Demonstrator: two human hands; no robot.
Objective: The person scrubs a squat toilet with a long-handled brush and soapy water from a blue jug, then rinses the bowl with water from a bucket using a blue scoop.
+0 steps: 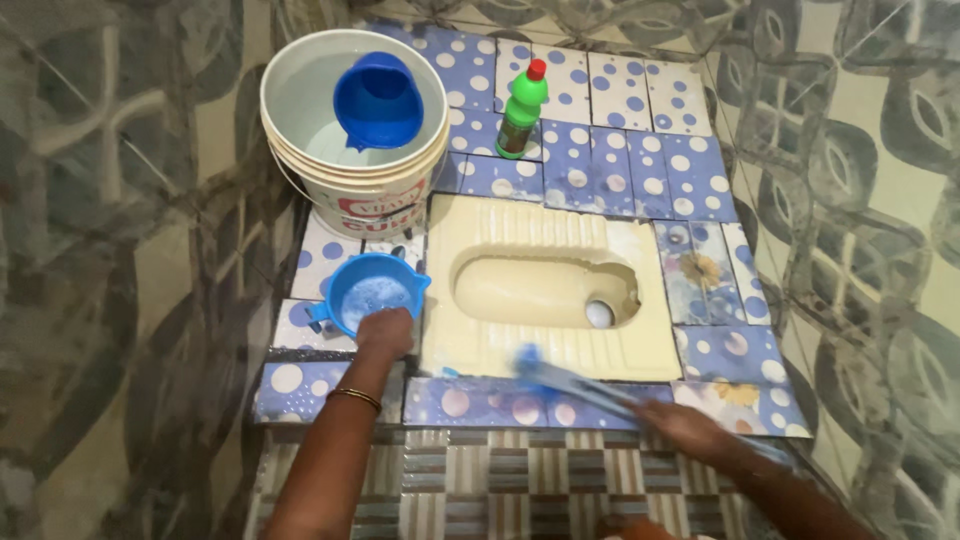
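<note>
We see our two bare arms reaching forward from the bottom edge. Our left hand [385, 333] is stretched straight ahead, its fingers curled downward, and a thin bangle sits on the wrist. Our right hand [678, 425] points to the left, closed in a grip, and it looks blurred.

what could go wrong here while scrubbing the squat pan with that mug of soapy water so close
The left hand grips the rim of the small blue plastic mug of foamy water, which could tip and flood the dotted blue floor tiles, making them slippery. The right hand sweeps the blurred blue brush along the cream ceramic squat pan edge, so splashes may fly up. The green bottle with red cap could be knocked over.
</note>
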